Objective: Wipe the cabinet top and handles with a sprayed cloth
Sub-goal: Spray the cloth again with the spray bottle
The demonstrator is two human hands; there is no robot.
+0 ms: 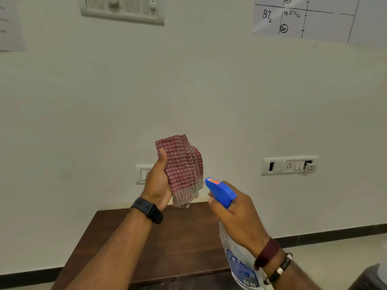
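My left hand (157, 182) grips a folded red-and-grey checked cloth (183, 168) and holds it upright above the back edge of the dark wooden cabinet top (184, 239). My right hand (234, 214) grips the neck of a clear spray bottle (240, 260) with a blue trigger head (219, 190). The nozzle points left at the cloth from a short distance. The cabinet handles are out of view.
A cream wall stands right behind the cabinet, with a socket panel (290, 165) to the right and a small switch plate (143, 173) behind my left hand. Papers and a switchboard (121, 9) hang higher up. A dark object (370, 277) sits at the bottom right corner.
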